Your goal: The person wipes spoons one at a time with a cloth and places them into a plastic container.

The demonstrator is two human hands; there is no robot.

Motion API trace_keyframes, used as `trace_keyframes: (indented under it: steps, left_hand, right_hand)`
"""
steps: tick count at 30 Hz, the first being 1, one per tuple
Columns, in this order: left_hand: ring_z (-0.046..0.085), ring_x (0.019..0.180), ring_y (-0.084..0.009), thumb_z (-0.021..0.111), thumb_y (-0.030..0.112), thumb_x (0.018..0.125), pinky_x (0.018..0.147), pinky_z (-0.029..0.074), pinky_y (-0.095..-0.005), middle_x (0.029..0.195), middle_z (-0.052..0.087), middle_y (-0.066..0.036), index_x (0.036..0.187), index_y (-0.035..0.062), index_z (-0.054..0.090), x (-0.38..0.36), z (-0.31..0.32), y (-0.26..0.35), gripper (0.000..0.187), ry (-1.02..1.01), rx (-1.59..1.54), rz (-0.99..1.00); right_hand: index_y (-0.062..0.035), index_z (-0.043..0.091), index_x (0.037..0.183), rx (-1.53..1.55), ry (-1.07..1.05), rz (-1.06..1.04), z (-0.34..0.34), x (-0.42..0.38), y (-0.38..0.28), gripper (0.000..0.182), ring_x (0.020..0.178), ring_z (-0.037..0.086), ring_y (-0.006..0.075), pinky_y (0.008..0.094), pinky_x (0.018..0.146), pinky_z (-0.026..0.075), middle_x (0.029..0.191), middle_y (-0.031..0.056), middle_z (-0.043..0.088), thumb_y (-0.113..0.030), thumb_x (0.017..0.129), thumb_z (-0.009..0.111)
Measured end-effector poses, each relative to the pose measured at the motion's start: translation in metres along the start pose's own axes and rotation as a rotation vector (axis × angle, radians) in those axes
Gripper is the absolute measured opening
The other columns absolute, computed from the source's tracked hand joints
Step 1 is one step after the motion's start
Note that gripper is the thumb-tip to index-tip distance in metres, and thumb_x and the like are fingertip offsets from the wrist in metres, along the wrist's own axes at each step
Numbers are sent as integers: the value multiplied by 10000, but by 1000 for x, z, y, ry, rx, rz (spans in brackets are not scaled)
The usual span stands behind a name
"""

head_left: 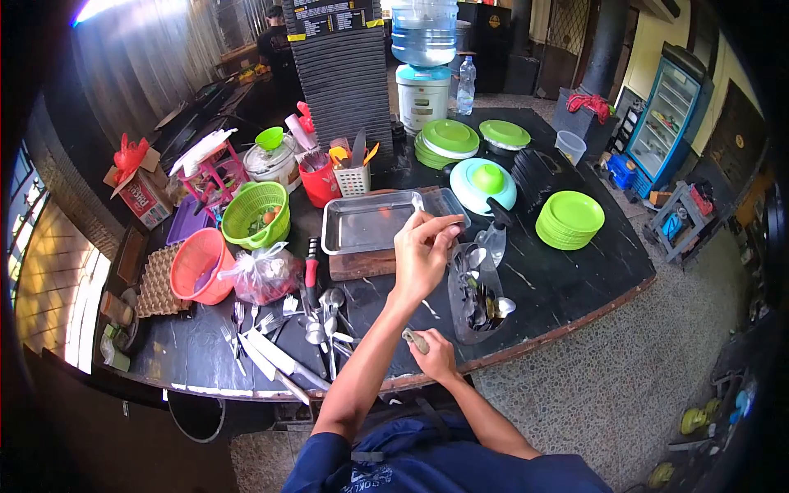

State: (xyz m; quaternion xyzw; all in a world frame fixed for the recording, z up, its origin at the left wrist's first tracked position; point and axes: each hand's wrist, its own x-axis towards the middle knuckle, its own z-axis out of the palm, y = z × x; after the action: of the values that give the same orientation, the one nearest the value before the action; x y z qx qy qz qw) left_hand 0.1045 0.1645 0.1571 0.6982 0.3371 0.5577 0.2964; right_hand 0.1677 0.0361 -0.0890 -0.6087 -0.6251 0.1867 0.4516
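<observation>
Dark stone counter [567,279] carried a spoon-filled plastic bag [478,297] near its front edge; left hand [423,255] pinched the bag's rim, right hand [433,353] clenched a utensil handle [414,339]. Holding the mouth wide seemed wise.

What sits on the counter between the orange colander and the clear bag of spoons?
In the head view, between the orange colander and the clear bag of spoons lie a tied plastic bag, a red-handled knife and loose spoons.

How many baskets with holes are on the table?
2: a green basket left of the metal tray, and an orange basket just below-left of it. Others may be hidden behind the clutter.
</observation>
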Motion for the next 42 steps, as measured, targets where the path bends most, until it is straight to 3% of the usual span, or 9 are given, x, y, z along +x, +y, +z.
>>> trace_keyframes:
  steps: [8, 12, 19, 21, 23, 25, 29, 37, 42]
  left_hand:
    - [665, 753, -114, 667, -68, 933, 671, 534, -258, 898, 653, -69, 1067, 45, 806, -13, 45, -53, 224, 2, -151, -31]
    - [677, 838, -296, 708, -3, 867, 769, 568, -373, 989, 688, -168, 1114, 67, 787, -32, 50, -75, 269, -211, 26, -3]
    - [680, 1023, -223, 649, -55, 849, 840, 561, -326, 1088, 711, -143, 1188, 79, 749, -67, 23, -96, 377, -298, -141, -223]
    - [686, 1058, -182, 625, -71, 836, 834, 560, -301, 1146, 702, -146, 1200, 81, 737, -86, 5, -138, 411, -141, -80, -310]
    - [676, 1073, -257, 668, -21, 830, 873, 554, -359, 1124, 691, -148, 1155, 75, 737, -103, -25, -171, 346, -34, 273, -476]
    - [612, 1037, -364, 715, 71, 766, 847, 533, -474, 1094, 640, -157, 1051, 57, 714, -124, -58, -193, 285, 132, 874, -293]
    - [525, 1123, -393, 769, 161, 762, 854, 500, -527, 1180, 539, -190, 1080, 39, 685, -147, -114, -215, 351, 37, 1201, -435]
    - [635, 1011, -415, 662, 110, 906, 833, 559, -514, 1068, 618, -206, 1023, 6, 656, -127, -143, -230, 157, -34, 1035, -372]
    - [709, 763, -383, 658, 98, 928, 681, 540, -475, 777, 698, -196, 985, 8, 613, -92, -141, -233, 116, 378, 768, -145]
  right_hand:
    - [-71, 728, 1057, -6, -8, 33, -1, 1, -3, 247, 886, 707, 388, 470, 749, 573, 989, 135, 707, -189, 849, 787]
    - [-69, 721, 1069, -4, -22, 48, -2, 3, -4, 266, 899, 703, 390, 473, 762, 571, 992, 135, 704, -183, 837, 785]
    - [-79, 727, 1081, 17, -31, 50, -1, 3, -6, 269, 922, 701, 386, 462, 777, 568, 1011, 128, 705, -184, 839, 781]
    - [-78, 733, 1067, 31, -30, 63, -2, 4, -9, 255, 911, 702, 388, 456, 773, 568, 1003, 129, 707, -168, 834, 785]
    - [-44, 742, 1035, 28, 13, 22, -2, 3, -9, 227, 888, 710, 373, 436, 763, 567, 973, 148, 716, -128, 827, 781]
    - [-47, 749, 1034, 6, 11, 19, -3, 4, -12, 225, 888, 713, 369, 429, 766, 568, 974, 147, 720, -129, 828, 783]
    - [-83, 746, 1038, 33, 29, 2, 0, 4, -7, 219, 858, 711, 365, 439, 725, 565, 958, 117, 710, -167, 841, 787]
    - [-79, 746, 1035, 20, 23, 10, 1, 3, -7, 221, 863, 709, 363, 433, 735, 564, 957, 117, 710, -161, 834, 789]
    - [-80, 746, 1039, 9, 13, 3, -1, 2, -7, 225, 868, 709, 366, 434, 738, 564, 963, 122, 710, -159, 833, 785]
